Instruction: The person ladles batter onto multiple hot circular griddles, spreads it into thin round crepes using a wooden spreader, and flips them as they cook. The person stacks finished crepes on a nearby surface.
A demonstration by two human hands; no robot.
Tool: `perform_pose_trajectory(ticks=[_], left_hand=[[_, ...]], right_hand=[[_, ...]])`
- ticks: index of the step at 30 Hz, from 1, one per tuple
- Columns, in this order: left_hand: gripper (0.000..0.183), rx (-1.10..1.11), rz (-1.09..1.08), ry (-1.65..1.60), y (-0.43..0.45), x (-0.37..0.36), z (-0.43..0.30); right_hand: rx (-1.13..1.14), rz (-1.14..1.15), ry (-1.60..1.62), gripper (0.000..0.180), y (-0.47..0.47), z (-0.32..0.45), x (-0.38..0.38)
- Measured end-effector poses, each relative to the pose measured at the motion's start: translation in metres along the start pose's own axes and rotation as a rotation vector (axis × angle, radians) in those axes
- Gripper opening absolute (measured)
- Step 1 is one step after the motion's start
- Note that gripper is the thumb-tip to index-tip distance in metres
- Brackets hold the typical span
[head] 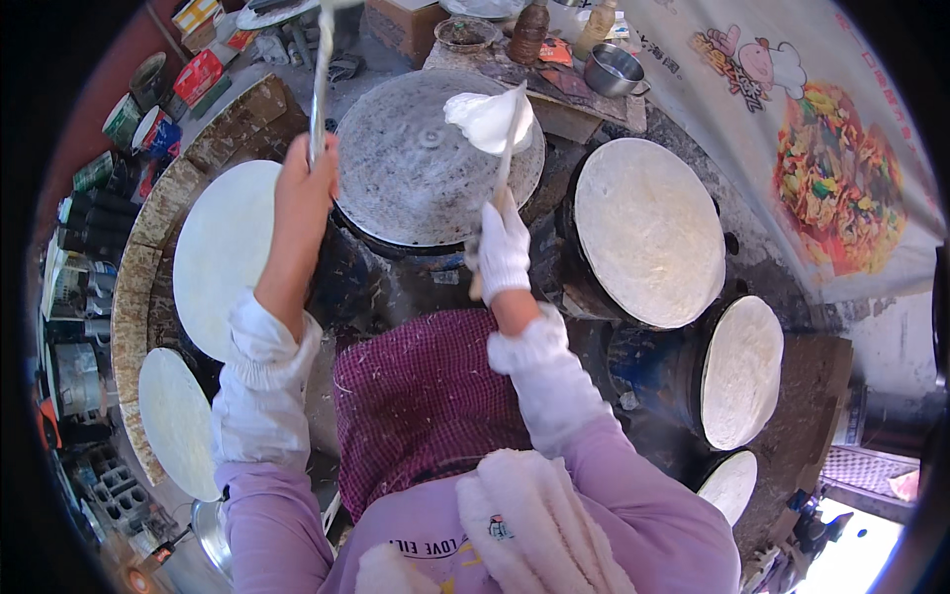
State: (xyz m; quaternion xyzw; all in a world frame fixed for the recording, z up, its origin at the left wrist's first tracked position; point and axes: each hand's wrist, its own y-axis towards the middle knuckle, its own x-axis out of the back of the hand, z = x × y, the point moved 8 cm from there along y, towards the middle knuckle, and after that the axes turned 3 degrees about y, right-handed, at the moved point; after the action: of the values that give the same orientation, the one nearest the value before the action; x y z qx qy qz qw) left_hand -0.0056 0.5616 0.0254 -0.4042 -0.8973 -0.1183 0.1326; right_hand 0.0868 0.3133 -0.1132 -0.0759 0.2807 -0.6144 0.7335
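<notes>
My bare left hand [306, 178] grips a shiny metal handle [320, 82] that points away from me; its far end is cut off by the top edge. In a white knit glove, my right hand [505, 249] holds a thin wooden stick [508, 160]. A soft white mass of dough or batter [490, 122] clings to the stick's far end, above the right part of a round grey griddle [401, 171]. Thin white pancakes cover the griddles on both sides: one pancake [223, 252] lies under my left forearm, another [649, 234] to the right of my right hand.
More pancakes lie at the lower left [174, 423] and right [742, 371]. A curved worn ledge [137, 297] rings the left side. Beyond the middle griddle, a board [557, 100] bears bottles [528, 33] and a metal pot [614, 69]. A printed banner [742, 134] hangs at right.
</notes>
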Motion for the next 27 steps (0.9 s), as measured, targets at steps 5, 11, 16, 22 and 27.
perform_pose_trajectory(ticks=[5,11,16,22,27], left_hand=[[0.025,0.438,0.164,-0.369,-0.086,-0.05,0.043],[0.018,0.653,-0.041,-0.117,-0.229,0.016,0.139],[0.014,0.586,-0.028,0.106,-0.34,0.052,0.217],[0.024,0.172,0.077,0.456,-0.354,0.055,0.215],[0.022,0.09,0.084,0.534,-0.345,0.038,0.238]], right_hand=[[0.383,0.09,-0.363,0.045,0.112,0.009,-0.038],[0.683,-0.009,-0.868,0.057,-0.005,0.061,0.025],[0.482,-0.147,-1.374,0.062,-0.032,0.038,0.091],[0.398,-0.146,-1.176,0.058,-0.012,0.021,0.028],[0.641,0.019,-0.87,0.055,0.064,0.019,-0.009]])
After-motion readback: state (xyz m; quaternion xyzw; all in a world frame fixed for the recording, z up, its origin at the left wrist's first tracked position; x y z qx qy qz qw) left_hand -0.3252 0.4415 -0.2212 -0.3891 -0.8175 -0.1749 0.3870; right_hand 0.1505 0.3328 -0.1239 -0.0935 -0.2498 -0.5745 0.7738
